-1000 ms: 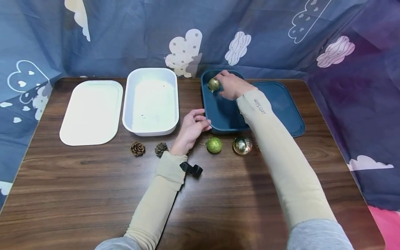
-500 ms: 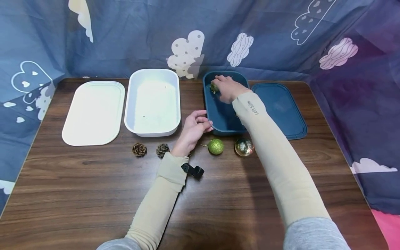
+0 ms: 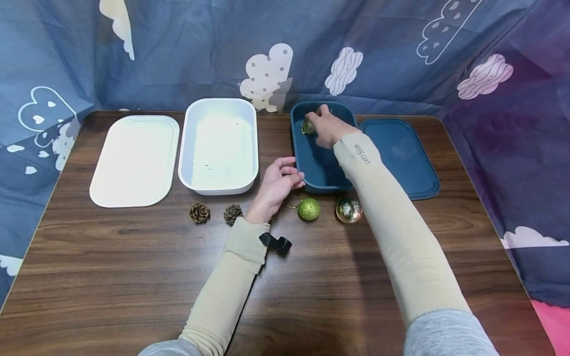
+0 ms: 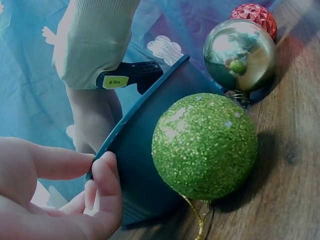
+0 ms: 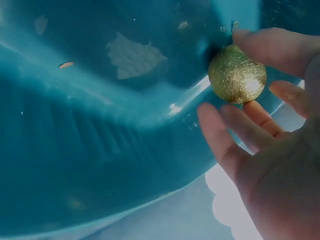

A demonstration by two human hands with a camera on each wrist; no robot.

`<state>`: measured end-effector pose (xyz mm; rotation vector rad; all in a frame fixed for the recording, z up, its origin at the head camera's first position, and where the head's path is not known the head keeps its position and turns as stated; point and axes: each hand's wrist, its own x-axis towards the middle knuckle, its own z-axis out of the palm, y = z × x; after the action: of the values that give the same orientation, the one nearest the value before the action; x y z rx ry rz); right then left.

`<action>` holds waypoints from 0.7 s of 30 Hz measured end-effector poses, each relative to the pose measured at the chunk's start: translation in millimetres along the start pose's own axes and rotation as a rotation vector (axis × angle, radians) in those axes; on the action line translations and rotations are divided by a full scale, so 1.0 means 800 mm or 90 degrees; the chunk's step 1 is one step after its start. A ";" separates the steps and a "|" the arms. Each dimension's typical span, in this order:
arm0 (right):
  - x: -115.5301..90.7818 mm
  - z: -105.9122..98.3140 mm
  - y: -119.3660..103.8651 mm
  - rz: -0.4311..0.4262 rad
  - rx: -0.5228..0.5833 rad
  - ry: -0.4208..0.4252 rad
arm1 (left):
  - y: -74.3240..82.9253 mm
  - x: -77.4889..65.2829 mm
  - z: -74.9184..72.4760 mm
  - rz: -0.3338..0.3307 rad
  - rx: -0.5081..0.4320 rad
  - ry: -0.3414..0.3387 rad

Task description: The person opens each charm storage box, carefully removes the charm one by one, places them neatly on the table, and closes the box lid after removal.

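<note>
At its near left corner, my left hand point(image 3: 273, 187) pinches the rim of the blue plastic box point(image 3: 320, 170); the left wrist view shows the thumb and finger meeting at that rim. My right hand point(image 3: 330, 129) reaches into the far end of the box. Its spread fingers and thumb surround a gold Christmas ball point(image 5: 237, 74), which sits low against the box wall, the thumb overlapping its top edge. In front of the box lie a green glitter ball point(image 3: 308, 209) and a shiny gold ball point(image 3: 349, 210). A red faceted ball point(image 4: 254, 21) shows behind them in the left wrist view.
A white box point(image 3: 218, 148) stands left of the blue one, with a white lid point(image 3: 135, 160) beside it. Right of the blue box lies a blue lid point(image 3: 403, 158), partly behind the right forearm. Two pine cones point(image 3: 199, 213) rest before the white box. A patterned curtain point(image 3: 178, 54) borders the table.
My right hand has moved over the gold ball, then its fingers have lifted slightly to the right, showing more of the ball. The left hand keeps its hold on the rim.
</note>
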<state>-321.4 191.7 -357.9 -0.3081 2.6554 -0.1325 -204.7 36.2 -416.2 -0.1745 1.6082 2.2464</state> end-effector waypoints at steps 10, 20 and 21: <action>0.000 0.004 -0.002 0.016 0.008 0.021 | -0.001 0.001 0.000 0.001 0.003 0.001; -0.005 0.006 -0.005 0.007 -0.005 -0.002 | -0.001 0.001 0.001 -0.004 0.004 0.007; -0.005 0.006 -0.005 0.006 -0.007 -0.005 | -0.001 0.001 0.001 -0.003 0.006 0.007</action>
<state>-314.6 188.7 -360.1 -0.2981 2.6496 -0.1142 -204.8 37.1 -416.9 -0.1891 1.6210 2.2379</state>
